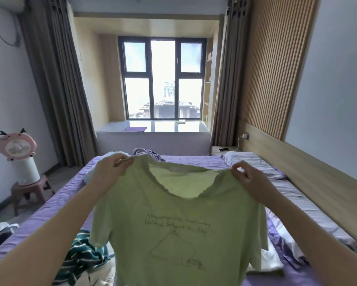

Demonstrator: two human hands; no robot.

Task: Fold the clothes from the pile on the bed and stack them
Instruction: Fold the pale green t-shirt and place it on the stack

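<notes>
Shirt: I have the pale green T-shirt (179, 230) lifted off the bed (196, 159), hanging full length with its printed front toward me.
Why held so: gripping it at both shoulders lets the cloth drop straight and shed its creases; I judge this sets up laying it flat for the first fold.
Left hand: my left hand (109, 170) pinches the shoulder seam left of the shirt's neckline, fingers curled tight over the fabric.
Right hand: my right hand (247, 180) clamps the opposite shoulder, right of the neckline, fingers closed round the cloth, nothing else in it.
Pile: a teal striped garment (84, 254) lies crumpled on the bed just below the shirt's left sleeve; white cloth (270, 263) lies beneath its right sleeve.
Beyond the shirt: more crumpled clothes (146, 152) lie on the bed behind its collar.
Progress: folding of this shirt not yet begun; I cannot see any finished stack.
</notes>
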